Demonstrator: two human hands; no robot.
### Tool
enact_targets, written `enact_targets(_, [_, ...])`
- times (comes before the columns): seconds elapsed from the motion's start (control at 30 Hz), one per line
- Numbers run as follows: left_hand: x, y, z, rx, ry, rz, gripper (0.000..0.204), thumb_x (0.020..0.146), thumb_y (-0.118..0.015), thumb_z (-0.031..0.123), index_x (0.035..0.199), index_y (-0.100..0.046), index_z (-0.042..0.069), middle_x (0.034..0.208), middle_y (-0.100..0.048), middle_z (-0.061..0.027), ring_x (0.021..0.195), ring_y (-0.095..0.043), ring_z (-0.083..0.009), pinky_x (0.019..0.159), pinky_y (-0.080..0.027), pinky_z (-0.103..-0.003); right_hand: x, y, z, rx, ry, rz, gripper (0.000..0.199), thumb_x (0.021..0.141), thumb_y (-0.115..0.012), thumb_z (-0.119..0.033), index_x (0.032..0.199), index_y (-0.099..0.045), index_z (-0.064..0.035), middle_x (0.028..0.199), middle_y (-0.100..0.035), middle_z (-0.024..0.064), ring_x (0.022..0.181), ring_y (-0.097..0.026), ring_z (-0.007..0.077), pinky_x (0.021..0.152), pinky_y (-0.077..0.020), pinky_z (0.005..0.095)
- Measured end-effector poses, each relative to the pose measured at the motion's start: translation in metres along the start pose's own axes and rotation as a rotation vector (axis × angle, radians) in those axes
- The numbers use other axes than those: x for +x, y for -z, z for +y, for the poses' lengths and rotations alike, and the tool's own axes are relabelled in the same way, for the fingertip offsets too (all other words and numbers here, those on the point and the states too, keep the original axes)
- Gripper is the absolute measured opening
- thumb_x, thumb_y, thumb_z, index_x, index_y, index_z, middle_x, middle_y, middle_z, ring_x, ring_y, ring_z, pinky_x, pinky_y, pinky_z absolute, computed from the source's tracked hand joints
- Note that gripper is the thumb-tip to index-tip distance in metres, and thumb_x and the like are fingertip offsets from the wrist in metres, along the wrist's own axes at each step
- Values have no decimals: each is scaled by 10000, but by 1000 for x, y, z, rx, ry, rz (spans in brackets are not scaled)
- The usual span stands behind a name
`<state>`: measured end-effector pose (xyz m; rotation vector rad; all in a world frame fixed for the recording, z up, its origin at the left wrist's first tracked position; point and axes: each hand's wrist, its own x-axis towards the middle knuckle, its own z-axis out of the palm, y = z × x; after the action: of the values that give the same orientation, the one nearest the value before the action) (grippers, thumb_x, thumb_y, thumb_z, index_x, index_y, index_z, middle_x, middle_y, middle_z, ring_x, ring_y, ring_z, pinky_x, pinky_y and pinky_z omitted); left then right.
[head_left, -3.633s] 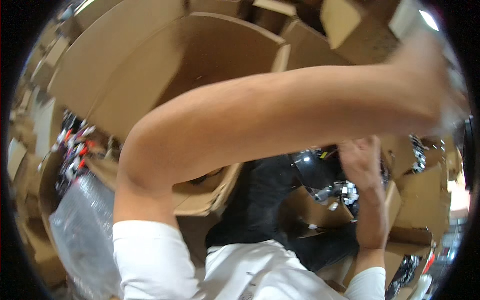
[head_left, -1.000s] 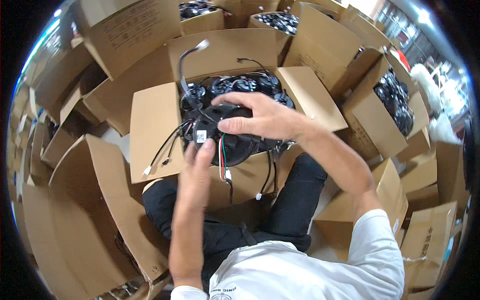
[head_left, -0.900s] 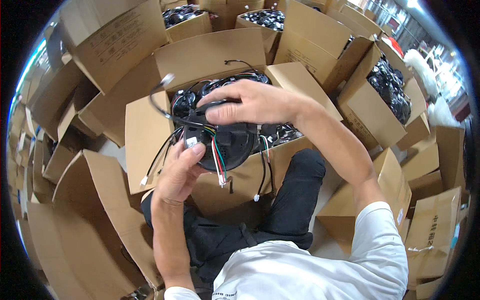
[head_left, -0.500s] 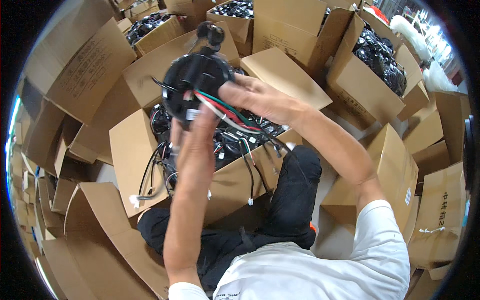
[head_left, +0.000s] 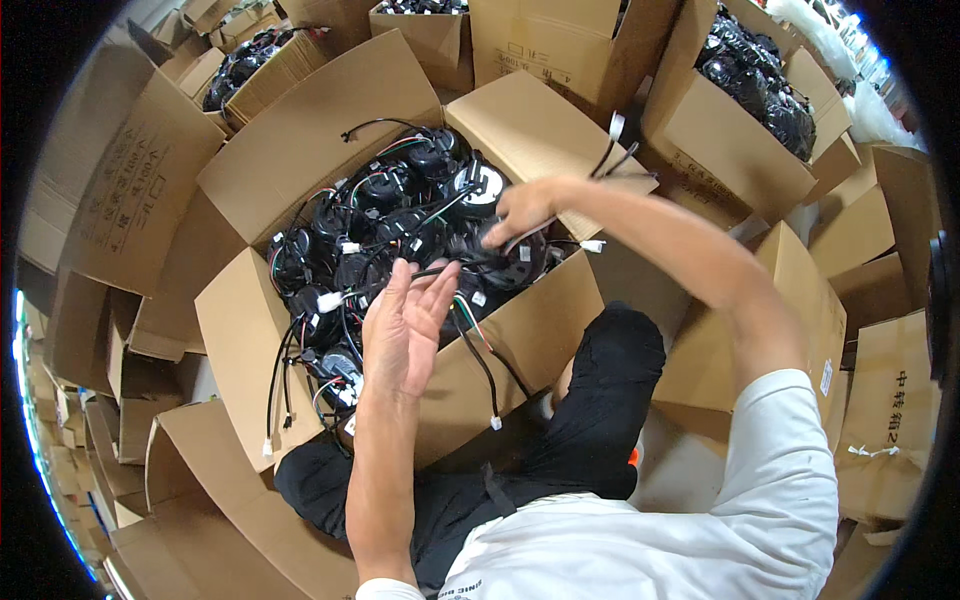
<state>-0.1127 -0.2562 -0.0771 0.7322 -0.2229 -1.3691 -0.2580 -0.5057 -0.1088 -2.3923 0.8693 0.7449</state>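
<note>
- Left hand point(head_left: 405, 325) is hovering flat and spread, fingers straight, palm up toward the camera, gripping nothing; its fingertips are lying against a black cable point(head_left: 440, 272) running across the box front.
- Right hand point(head_left: 520, 208) is curling down into the box, fingers closing on a black round motor unit point(head_left: 505, 258) at the box's right end; thin wires are passing under the fingers.
- Motor unit is sitting inside the open cardboard box point(head_left: 250, 340), on top of a pile of similar black units point(head_left: 370, 225) with red, green and white leads.
- Several leads with white plug connectors point(head_left: 330, 300) are hanging out over the box's front wall.
- Box is resting just in front of the person's knees; black trousers point(head_left: 590, 420) and a white shirt sleeve point(head_left: 785, 450) are showing below.
- More open boxes are standing all around; one at upper right point(head_left: 770, 90) is holding more black units.
</note>
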Motion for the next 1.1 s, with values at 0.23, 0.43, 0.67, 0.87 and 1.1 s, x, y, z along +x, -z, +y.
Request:
enact_targets(0.23, [1,-23,-21,1332,-1075,333,450,971,-620,93,1370,-499,-77,1388,-525,-207,1285,-519,-303,1111,-386,-402,17,-53,32,233,206,259,943,908,-447,-778,1202,-647,96,1194,-665,294,1119,-640,405,991,-473,471])
enact_targets(0.43, [52,-32,-64,1468,-783,32,570,926,-686,187,1365,-486,-117,1418,-493,-294,1341,-475,-404,1152,-350,-434,22,-55,28,416,242,255,909,935,-423,-749,1026,-704,111,1027,-699,309,1013,-660,427,919,-496,470])
enact_targets(0.67, [109,25,-110,2070,-814,-117,703,907,-708,300,1397,-433,-124,1431,-483,-304,1342,-469,-418,1112,-384,-480,44,-81,36,302,162,490,669,1050,-373,-496,1067,-665,106,1003,-684,338,1020,-656,474,902,-506,530])
enact_targets(0.87, [103,30,-106,2024,-757,-158,679,898,-701,360,1426,-486,-9,1436,-503,-267,1355,-460,-404,1095,-386,-485,-47,-75,8,-47,207,1049,262,964,-600,-252,901,-679,-10,902,-666,180,855,-667,369,751,-541,450])
enact_targets(1.1, [104,34,-111,2054,-774,-175,659,930,-658,382,1442,-480,7,1469,-469,-261,1380,-439,-393,1106,-366,-486,-131,-117,31,200,-411,533,667,992,-506,-555,836,-685,68,873,-688,302,886,-673,477,816,-524,547])
